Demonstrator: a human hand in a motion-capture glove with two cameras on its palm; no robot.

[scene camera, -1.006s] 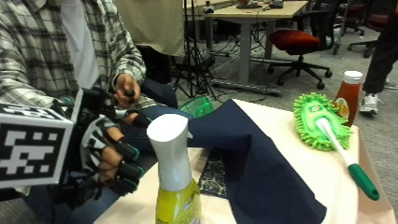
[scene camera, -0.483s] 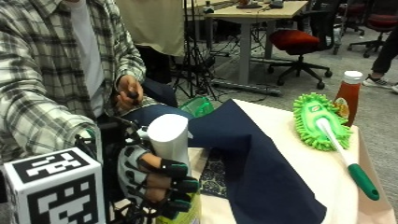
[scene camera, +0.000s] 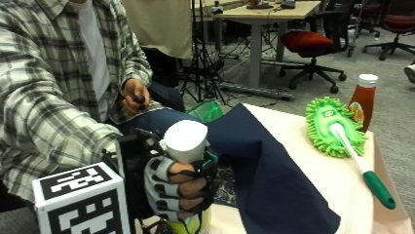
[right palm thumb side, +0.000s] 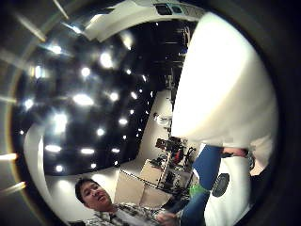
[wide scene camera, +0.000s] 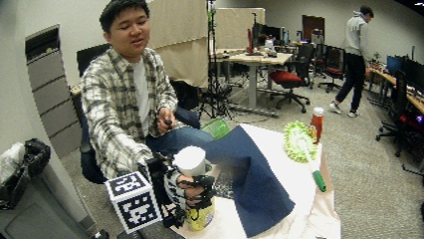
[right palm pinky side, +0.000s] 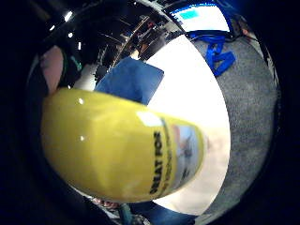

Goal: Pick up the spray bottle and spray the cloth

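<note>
At the near corner of the pale cloth-covered table, the yellow plastic spray bottle with a white rounded top is gripped by the black-gloved right hand, whose fingers are curled round the bottle's neck just below the white top. The bottle's base cannot be seen in the outside view; in the wide outside view it appears to rest on, or sit just above, the table, so whether it is lifted cannot be told. The pick-up step is judged to be in hand: the grasp is made, the spraying not yet begun.

Just beside the bottle, on its far side, the dark navy blue cloth is spread over the table, one corner raised in a peak. For the next move, the bottle would need to be raised and its nozzle turned toward the cloth, and a finger brought onto the trigger; the trigger itself is hidden by the glove.

Yellow liquid is judged to be held in the bottle, from the yellow body that fills the little-finger-side palm view; its level cannot be read. Well beyond the bottle, past the cloth, a red sauce bottle with a white cap stands upright and appears nearly full. Beside it a bright green fluffy duster head on a white and green handle is laid.
</note>
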